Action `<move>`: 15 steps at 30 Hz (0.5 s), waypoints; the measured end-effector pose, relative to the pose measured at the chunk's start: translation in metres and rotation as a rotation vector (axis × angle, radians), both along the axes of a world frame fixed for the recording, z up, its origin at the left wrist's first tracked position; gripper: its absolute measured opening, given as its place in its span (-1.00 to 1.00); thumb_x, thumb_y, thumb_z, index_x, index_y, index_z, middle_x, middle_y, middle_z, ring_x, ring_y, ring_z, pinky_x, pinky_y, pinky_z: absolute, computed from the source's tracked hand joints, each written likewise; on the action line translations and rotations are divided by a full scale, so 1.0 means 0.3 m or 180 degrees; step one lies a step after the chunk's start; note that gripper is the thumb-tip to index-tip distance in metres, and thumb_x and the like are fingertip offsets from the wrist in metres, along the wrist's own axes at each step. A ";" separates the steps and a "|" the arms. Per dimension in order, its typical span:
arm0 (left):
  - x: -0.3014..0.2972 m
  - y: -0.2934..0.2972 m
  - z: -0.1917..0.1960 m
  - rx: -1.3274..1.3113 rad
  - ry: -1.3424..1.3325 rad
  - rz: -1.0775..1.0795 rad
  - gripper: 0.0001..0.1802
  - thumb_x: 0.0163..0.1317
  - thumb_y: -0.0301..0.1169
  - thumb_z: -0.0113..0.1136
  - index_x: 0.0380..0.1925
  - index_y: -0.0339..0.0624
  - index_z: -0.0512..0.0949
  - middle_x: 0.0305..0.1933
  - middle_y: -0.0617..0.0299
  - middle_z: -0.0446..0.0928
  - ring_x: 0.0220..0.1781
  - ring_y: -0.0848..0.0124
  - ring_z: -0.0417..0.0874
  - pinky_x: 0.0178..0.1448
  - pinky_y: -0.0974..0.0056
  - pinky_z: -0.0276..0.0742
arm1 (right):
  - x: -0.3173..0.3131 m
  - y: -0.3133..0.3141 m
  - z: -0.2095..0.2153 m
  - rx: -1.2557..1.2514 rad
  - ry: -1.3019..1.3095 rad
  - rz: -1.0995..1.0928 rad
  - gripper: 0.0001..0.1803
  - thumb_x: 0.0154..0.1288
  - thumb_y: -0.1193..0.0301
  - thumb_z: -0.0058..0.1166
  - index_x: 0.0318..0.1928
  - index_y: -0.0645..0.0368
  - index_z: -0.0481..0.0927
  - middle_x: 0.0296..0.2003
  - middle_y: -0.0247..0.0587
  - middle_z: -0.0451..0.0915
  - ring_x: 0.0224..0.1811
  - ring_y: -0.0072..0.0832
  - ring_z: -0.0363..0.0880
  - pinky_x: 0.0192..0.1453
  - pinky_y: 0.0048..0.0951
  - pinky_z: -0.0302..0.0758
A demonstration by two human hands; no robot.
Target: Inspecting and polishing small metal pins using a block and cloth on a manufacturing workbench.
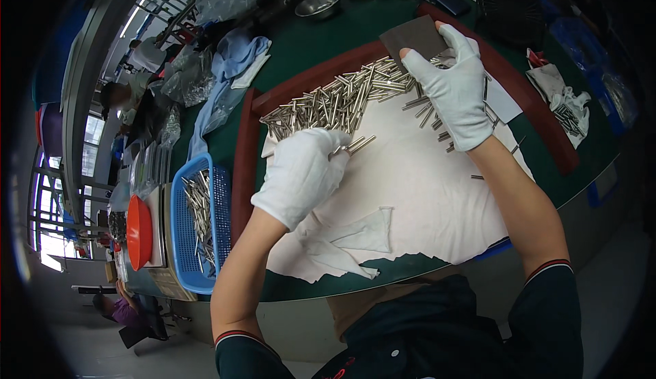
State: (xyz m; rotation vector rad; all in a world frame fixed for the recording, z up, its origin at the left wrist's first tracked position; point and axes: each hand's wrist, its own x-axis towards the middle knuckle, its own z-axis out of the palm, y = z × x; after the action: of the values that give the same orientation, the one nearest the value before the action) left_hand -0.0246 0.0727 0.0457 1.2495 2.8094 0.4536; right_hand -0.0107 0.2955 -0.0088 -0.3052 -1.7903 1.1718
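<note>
My left hand, in a white glove, is closed at the near edge of a heap of shiny metal pins. A few metal pins stick out past its fingertips. At the far right of the heap, my right hand, also gloved, grips a dark grey-brown flat sheet between thumb and fingers, tilted above the heap. More loose pins lie beneath and beside that hand. Under everything spreads a pale pink cloth, with a crumpled white cloth piece on its near part.
Dark red wooden rails frame the cloth on the green table. At left stands a blue plastic basket of metal pieces, beside a red bowl. A metal bowl sits at the back. Other people are visible far left.
</note>
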 end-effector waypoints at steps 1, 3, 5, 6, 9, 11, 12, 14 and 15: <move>-0.017 0.037 -0.014 -0.0047 -0.0137 0.0044 -0.80 0.06 -0.41 0.16 -0.31 -0.23 0.63 -0.37 -0.08 0.59 -0.32 0.07 0.62 -0.17 0.17 0.52 | -0.002 -0.003 0.003 0.0007 0.0037 0.0023 -0.21 -0.16 0.15 0.41 0.02 0.44 0.43 -0.09 0.00 0.39 -0.06 -0.30 0.42 0.06 -0.36 0.40; -0.066 0.102 -0.054 -0.0292 -0.0101 0.0118 -0.80 0.06 -0.40 0.15 -0.32 -0.23 0.63 -0.37 -0.08 0.59 -0.31 0.06 0.62 -0.15 0.15 0.52 | 0.000 0.004 0.003 -0.0016 0.0024 0.0026 -0.21 -0.16 0.15 0.41 0.02 0.44 0.43 -0.09 0.00 0.39 -0.06 -0.30 0.42 0.07 -0.36 0.40; -0.107 0.146 -0.095 -0.0550 -0.0073 0.0191 -0.79 0.06 -0.39 0.13 -0.34 -0.23 0.63 -0.37 -0.08 0.59 -0.30 0.05 0.62 -0.14 0.13 0.52 | 0.003 0.004 0.005 -0.0052 0.0001 0.0027 -0.21 -0.16 0.15 0.41 0.02 0.44 0.42 -0.09 -0.01 0.39 -0.06 -0.30 0.42 0.07 -0.37 0.40; -0.124 0.156 -0.115 -0.0568 0.0133 0.0313 -0.79 0.05 -0.38 0.12 -0.36 -0.24 0.63 -0.38 -0.08 0.59 -0.29 0.03 0.62 -0.14 0.13 0.52 | 0.006 -0.003 0.011 -0.0046 -0.0068 0.0045 -0.21 -0.16 0.16 0.41 0.02 0.44 0.42 -0.09 -0.01 0.38 -0.05 -0.31 0.41 0.07 -0.37 0.40; -0.156 0.190 -0.162 -0.0454 0.0436 0.0442 -0.81 0.00 -0.39 0.10 -0.46 -0.26 0.62 -0.42 -0.09 0.59 -0.32 0.01 0.63 -0.14 0.11 0.52 | 0.008 -0.005 0.013 -0.0031 -0.0119 0.0059 -0.21 -0.16 0.16 0.40 0.03 0.44 0.42 -0.09 -0.01 0.38 -0.05 -0.31 0.41 0.08 -0.38 0.39; -0.160 0.220 -0.169 -0.0558 0.0352 0.0629 -0.82 -0.03 -0.40 0.10 -0.51 -0.26 0.62 -0.44 -0.10 0.59 -0.34 0.00 0.63 -0.16 0.09 0.53 | 0.007 -0.001 0.009 -0.0034 -0.0092 0.0068 -0.21 -0.16 0.17 0.40 0.03 0.44 0.42 -0.09 -0.01 0.38 -0.05 -0.31 0.41 0.08 -0.37 0.39; -0.162 0.233 -0.172 -0.0557 0.0346 0.0624 -0.82 -0.03 -0.40 0.10 -0.51 -0.26 0.62 -0.44 -0.10 0.59 -0.34 0.00 0.63 -0.16 0.09 0.53 | 0.007 -0.001 0.008 -0.0043 -0.0107 0.0094 -0.21 -0.16 0.17 0.40 0.03 0.44 0.42 -0.08 -0.01 0.38 -0.05 -0.31 0.41 0.08 -0.38 0.39; -0.159 0.254 -0.172 -0.0653 0.0337 0.0651 -0.82 -0.05 -0.41 0.10 -0.53 -0.25 0.63 -0.44 -0.12 0.59 -0.34 0.00 0.63 -0.16 0.08 0.53 | 0.006 0.000 0.004 -0.0053 -0.0126 0.0125 -0.21 -0.16 0.17 0.40 0.03 0.44 0.42 -0.08 0.00 0.38 -0.05 -0.31 0.41 0.08 -0.38 0.39; -0.155 0.255 -0.169 -0.0703 0.0350 0.0533 -0.81 -0.05 -0.40 0.10 -0.49 -0.25 0.64 -0.44 -0.12 0.58 -0.32 -0.01 0.63 -0.15 0.07 0.53 | 0.005 0.001 0.002 -0.0027 -0.0137 0.0088 -0.22 -0.16 0.18 0.41 0.03 0.44 0.42 -0.08 -0.01 0.37 -0.05 -0.31 0.41 0.08 -0.38 0.38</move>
State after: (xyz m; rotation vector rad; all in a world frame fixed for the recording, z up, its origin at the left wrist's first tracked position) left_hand -0.0711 0.1493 -0.0051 1.0318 2.9681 0.0764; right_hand -0.0094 0.2957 -0.0082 -0.3136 -1.8323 1.2006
